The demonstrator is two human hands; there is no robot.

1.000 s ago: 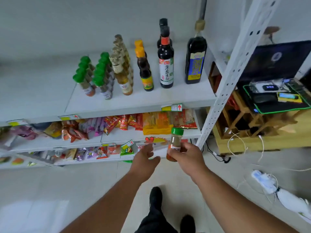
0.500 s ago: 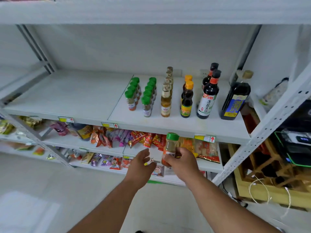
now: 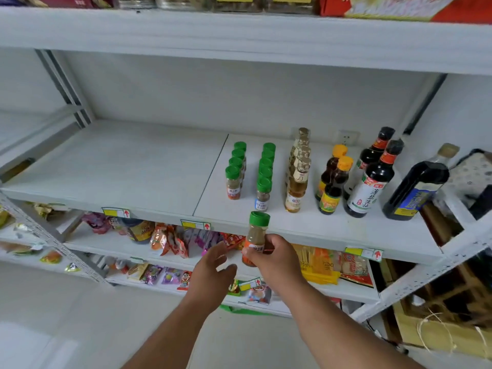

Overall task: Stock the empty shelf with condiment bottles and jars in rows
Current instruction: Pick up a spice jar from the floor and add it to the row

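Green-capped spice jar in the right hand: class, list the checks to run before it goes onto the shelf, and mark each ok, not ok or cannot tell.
1. Grip: right hand pinches the spice jar around its lower body: ok.
2. Jar upright, green cap on: ok.
3. Left hand open, holding nothing, free to help: ok.
4. Matching row: left row of green-capped jars shows four, the neighbouring row five; free shelf in front: ok.
5. Jar above the shelf edge: not ok, it hangs below it.
6. Label matches the left row's front jar: cannot tell.
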